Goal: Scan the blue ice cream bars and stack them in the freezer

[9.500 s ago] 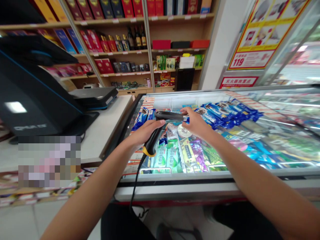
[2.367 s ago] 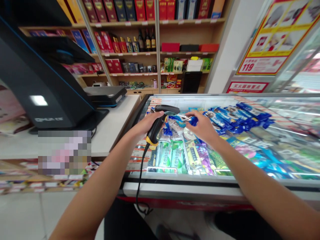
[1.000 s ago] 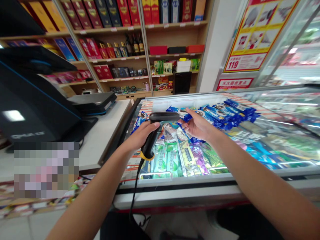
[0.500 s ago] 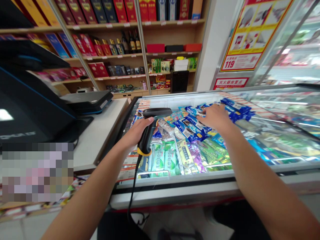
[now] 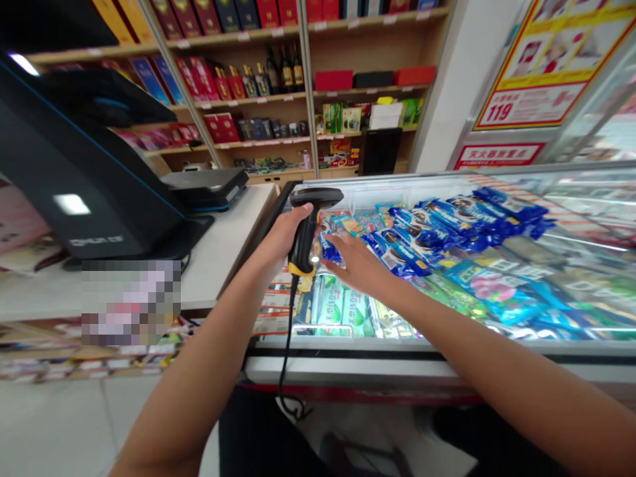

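A black barcode scanner (image 5: 304,232) with a yellow-edged base is gripped upright in my left hand (image 5: 284,235), its head turned to the right and its cord hanging down. My right hand (image 5: 358,265) is just right of the scanner, thumb and fingers apart. Its fingertips are at a blue wrapped pack (image 5: 328,244), partly hidden by the hand; whether they touch it is unclear. To the right, several blue ice cream packs (image 5: 437,222) lie in an overlapping row. Green-and-white packs (image 5: 342,308) lie in front, under my right wrist.
The packs lie within a chest freezer (image 5: 368,363) with a pale front rim. On the left, a dark checkout terminal (image 5: 99,192) and a flat scale (image 5: 206,189) stand on a white counter (image 5: 218,255). Shelves (image 5: 253,103) with boxes and bottles rise behind.
My right hand has moved left from the row of blue packs to beside the scanner. My left hand keeps hold of the scanner. The view has shifted, so more of the freezer's right side shows.
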The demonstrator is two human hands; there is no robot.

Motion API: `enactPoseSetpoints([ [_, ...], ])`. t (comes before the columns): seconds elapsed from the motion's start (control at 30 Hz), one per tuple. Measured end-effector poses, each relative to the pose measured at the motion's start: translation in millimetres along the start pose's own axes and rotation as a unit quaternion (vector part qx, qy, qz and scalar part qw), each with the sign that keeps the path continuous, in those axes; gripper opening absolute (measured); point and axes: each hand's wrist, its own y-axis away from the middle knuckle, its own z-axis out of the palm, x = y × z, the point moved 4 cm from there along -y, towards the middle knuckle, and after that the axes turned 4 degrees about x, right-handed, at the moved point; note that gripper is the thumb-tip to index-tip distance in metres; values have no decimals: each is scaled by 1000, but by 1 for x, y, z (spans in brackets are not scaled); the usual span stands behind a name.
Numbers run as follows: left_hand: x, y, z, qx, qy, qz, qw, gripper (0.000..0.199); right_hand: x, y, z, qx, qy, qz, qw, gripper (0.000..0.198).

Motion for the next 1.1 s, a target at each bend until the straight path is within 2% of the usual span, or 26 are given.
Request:
enactPoseSetpoints([
  [0.13,-3,-3,-3,4,-1,1,1000,39,-2,-1,8,-39,30,2,999,32],
  [0.37,-5,-3,1,2,8,-21,1000,39,22,6,-3,2,-28,17,999,13],
  [0.43,-5,-2,2,0,-6,-22,1000,40,27,6,-4,18,-49,35,998,18],
  [0.53,-7,-2,2,-8,-32,-21,999,41,34,5,-3,17,-36,91,995,48],
  [0.57,-8,-2,2,-15,-43,-23,999,41,35,5,-3,2,-18,104,994,51],
  [0.73,-10,-3,-2,-55,-108,-34,992,42,28,4,-5,-77,68,98,990,33],
  [0.93,3,3,-21,-69,-251,-29,965,42,26,5,-11,-88,61,119,987,40],
  [1.1,9,7,-35,-108,-274,-67,953,46,26,6,-9,-91,67,123,986,33],
])
